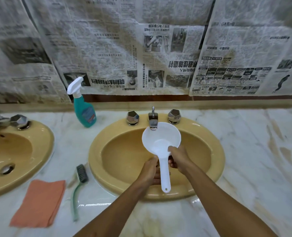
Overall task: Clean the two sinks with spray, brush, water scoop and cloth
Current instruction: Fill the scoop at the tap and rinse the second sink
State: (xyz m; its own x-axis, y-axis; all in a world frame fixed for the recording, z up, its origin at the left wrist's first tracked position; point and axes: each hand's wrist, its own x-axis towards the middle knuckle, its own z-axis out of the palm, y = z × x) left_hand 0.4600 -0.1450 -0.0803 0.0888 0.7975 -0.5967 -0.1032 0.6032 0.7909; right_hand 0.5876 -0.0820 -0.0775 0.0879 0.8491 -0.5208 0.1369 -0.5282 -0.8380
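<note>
Head view: The white water scoop [161,141] was held over the right sink [107,139], its bowl directly beneath the faucet spout [153,123]. The left hand [150,170] gripped the scoop's handle, fingers curled round it. The right hand [177,159] held the bowl's near rim where it meets the handle, thumb on the rim. The spray bottle [83,108] stood upright on the marble surface [253,151] between the two sinks, near the wall. The brush [79,183] lay just beside the right sink's left rim. The orange cloth [40,202] lay flat beside the brush, near the left sink [46,142].
</note>
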